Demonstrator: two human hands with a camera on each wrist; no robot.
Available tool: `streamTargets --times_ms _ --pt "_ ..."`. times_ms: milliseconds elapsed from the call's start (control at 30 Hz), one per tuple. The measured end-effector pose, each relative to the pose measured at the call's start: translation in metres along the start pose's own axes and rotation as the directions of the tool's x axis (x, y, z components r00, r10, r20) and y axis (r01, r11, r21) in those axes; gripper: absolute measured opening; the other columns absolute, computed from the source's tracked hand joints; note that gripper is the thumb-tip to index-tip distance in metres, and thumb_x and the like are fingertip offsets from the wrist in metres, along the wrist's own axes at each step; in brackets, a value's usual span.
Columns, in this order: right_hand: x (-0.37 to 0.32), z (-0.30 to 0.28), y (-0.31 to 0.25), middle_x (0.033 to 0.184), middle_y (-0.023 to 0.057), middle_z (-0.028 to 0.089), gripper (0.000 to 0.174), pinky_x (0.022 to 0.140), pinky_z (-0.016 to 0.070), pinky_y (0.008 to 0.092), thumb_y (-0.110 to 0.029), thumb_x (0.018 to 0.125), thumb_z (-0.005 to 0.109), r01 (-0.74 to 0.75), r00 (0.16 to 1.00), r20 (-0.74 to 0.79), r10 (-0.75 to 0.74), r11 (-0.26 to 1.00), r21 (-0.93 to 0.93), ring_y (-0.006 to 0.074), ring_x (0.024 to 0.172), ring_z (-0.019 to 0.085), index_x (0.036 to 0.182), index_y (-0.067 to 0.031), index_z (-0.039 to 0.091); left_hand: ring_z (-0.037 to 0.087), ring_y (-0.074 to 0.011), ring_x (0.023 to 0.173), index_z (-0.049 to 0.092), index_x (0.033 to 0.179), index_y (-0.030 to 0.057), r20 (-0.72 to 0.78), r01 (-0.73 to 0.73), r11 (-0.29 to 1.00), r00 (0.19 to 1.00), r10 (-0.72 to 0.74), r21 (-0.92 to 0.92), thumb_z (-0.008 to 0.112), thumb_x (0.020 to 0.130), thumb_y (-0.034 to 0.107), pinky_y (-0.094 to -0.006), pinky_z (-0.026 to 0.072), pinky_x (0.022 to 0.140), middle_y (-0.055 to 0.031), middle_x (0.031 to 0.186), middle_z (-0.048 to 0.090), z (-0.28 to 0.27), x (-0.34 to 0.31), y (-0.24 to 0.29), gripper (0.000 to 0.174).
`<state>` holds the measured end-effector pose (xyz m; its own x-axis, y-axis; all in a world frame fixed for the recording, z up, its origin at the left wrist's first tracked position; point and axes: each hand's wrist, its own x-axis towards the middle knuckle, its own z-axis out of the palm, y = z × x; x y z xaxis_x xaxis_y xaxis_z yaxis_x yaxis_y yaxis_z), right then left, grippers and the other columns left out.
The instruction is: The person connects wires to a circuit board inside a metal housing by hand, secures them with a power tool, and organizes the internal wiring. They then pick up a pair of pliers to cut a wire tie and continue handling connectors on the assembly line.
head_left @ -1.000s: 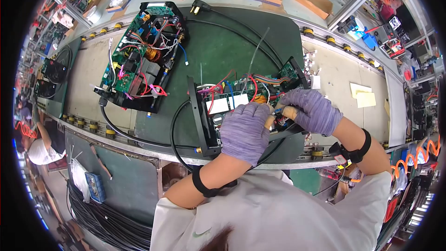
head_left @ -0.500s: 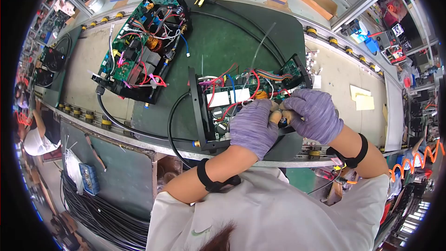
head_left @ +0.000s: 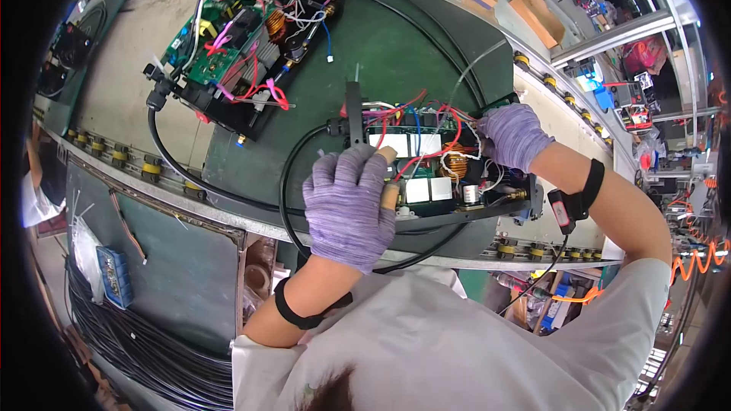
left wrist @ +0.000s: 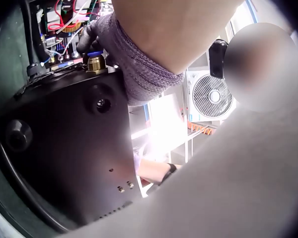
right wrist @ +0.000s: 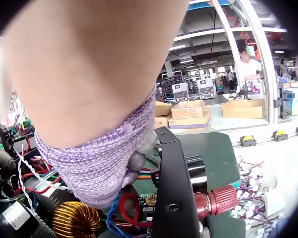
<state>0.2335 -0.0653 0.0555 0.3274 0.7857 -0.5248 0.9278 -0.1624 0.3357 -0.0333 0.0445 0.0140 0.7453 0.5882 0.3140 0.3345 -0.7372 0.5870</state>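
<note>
An open electronic unit [head_left: 426, 164] with a green board, red and blue wires and a copper coil [head_left: 455, 164] lies in front of the person. At its left end the gloved left hand [head_left: 349, 209] grips the black end panel [left wrist: 64, 144], thumb and forefinger toward the inside. In the left wrist view that glove [left wrist: 126, 59] passes over the panel's edge. The gloved right hand [head_left: 514, 137] holds the far right end, fingers bent. The right wrist view has this glove [right wrist: 102, 168] beside the black end plate [right wrist: 174, 198]; most of its fingers are hidden.
A second open unit [head_left: 259, 38] stands at the back left on the green board [head_left: 381, 46]. Black cables [head_left: 285, 183] loop around the near unit's left side. Cardboard boxes [head_left: 537, 15] lie behind, and rollers [head_left: 525, 250] run along the bench edges.
Both hands have left the unit's front middle: the left went left to one end, the right went up and right to the other. The view has shifted, and more of the unit's inside shows.
</note>
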Motion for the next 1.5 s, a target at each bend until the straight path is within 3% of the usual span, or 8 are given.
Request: streamTargets --times_ms 400,600,733,867,1000,1133,1267,1500 --pt "0.016 0.028 0.007 0.081 0.0050 0.070 0.021 0.083 0.0481 0.0364 -0.032 0.071 0.072 -0.046 0.994 -0.103 0.027 0.980 -0.192 0.0227 0.087 0.067 0.085 -0.0172 0.076 0.047 -0.0335 0.102 0.065 0.111 0.0157 0.023 -0.029 0.973 0.999 0.035 -0.228 0.070 0.070 0.014 -0.0464 0.0381 0.093 -0.0078 0.112 0.054 0.001 0.003 -0.017 0.042" --pt "0.023 0.003 -0.012 0.082 0.0022 0.070 0.018 0.087 0.0435 0.0387 -0.034 0.077 0.069 -0.142 0.969 0.159 0.187 0.955 -0.261 0.0208 0.090 0.066 0.088 -0.0211 0.074 0.047 -0.0315 0.103 0.065 0.109 0.0147 0.040 -0.021 0.949 0.999 0.035 -0.315 0.068 0.071 0.013 -0.0463 0.0367 0.094 -0.0073 0.111 0.054 0.001 0.004 -0.025 0.039" --pt "0.010 -0.021 -0.009 0.073 0.0083 0.067 0.017 0.079 0.0487 0.0399 -0.027 0.077 0.066 -0.238 0.971 0.049 0.233 0.955 0.176 0.0289 0.082 0.066 0.088 -0.0143 0.071 0.046 -0.0315 0.104 0.065 0.110 0.0148 0.042 -0.039 0.951 0.998 0.054 -0.307 0.068 0.071 0.013 -0.0469 0.0351 0.097 -0.0070 0.112 0.053 0.005 0.002 -0.027 0.040" --pt "-0.012 -0.034 0.000 0.083 0.0102 0.068 0.016 0.077 0.0514 0.0404 -0.021 0.081 0.063 -0.123 0.988 0.001 0.151 0.801 0.586 0.0304 0.086 0.066 0.094 -0.0123 0.068 0.046 -0.0309 0.105 0.065 0.111 0.0145 0.077 -0.061 0.954 0.993 0.087 -0.295 0.068 0.071 0.014 -0.0469 0.0329 0.100 -0.0071 0.111 0.053 0.003 0.005 -0.029 0.040" --pt "0.001 -0.033 -0.007 0.092 0.0085 0.066 0.018 0.077 0.0515 0.0387 -0.024 0.080 0.067 -0.133 0.987 0.105 0.121 0.985 0.111 0.0281 0.089 0.064 0.096 -0.0145 0.068 0.045 -0.0304 0.106 0.064 0.111 0.0147 0.114 -0.048 0.946 0.990 0.088 -0.319 0.068 0.070 0.014 -0.0477 0.0314 0.100 -0.0074 0.112 0.052 0.000 0.007 -0.028 0.041" --pt "0.016 0.004 0.007 0.090 0.0009 0.069 0.021 0.090 0.0459 0.0383 -0.027 0.072 0.071 -0.045 0.997 0.062 0.054 0.990 -0.130 0.0230 0.102 0.060 0.093 -0.0201 0.072 0.045 -0.0310 0.106 0.064 0.111 0.0148 0.089 -0.051 0.943 0.992 0.085 -0.327 0.068 0.071 0.014 -0.0484 0.0324 0.099 -0.0075 0.112 0.052 0.002 0.003 -0.030 0.040" --pt "0.031 0.001 0.004 0.088 0.0008 0.070 0.019 0.096 0.0421 0.0415 -0.030 0.070 0.070 -0.087 0.968 0.214 0.132 0.975 -0.206 0.0222 0.105 0.058 0.086 -0.0203 0.075 0.045 -0.0314 0.105 0.065 0.110 0.0152 0.083 -0.048 0.938 0.993 0.081 -0.343 0.067 0.072 0.014 -0.0486 0.0335 0.098 -0.0074 0.112 0.052 0.002 0.004 -0.030 0.039" --pt "0.031 0.007 -0.001 0.087 0.0013 0.071 0.016 0.103 0.0342 0.0474 -0.025 0.073 0.067 -0.099 0.969 0.199 0.145 0.970 -0.222 0.0226 0.105 0.058 0.085 -0.0204 0.076 0.046 -0.0319 0.101 0.065 0.113 0.0143 0.080 -0.055 0.938 0.993 0.087 -0.342 0.067 0.071 0.014 -0.0458 0.0375 0.091 -0.0055 0.114 0.054 0.004 0.004 -0.032 0.042"
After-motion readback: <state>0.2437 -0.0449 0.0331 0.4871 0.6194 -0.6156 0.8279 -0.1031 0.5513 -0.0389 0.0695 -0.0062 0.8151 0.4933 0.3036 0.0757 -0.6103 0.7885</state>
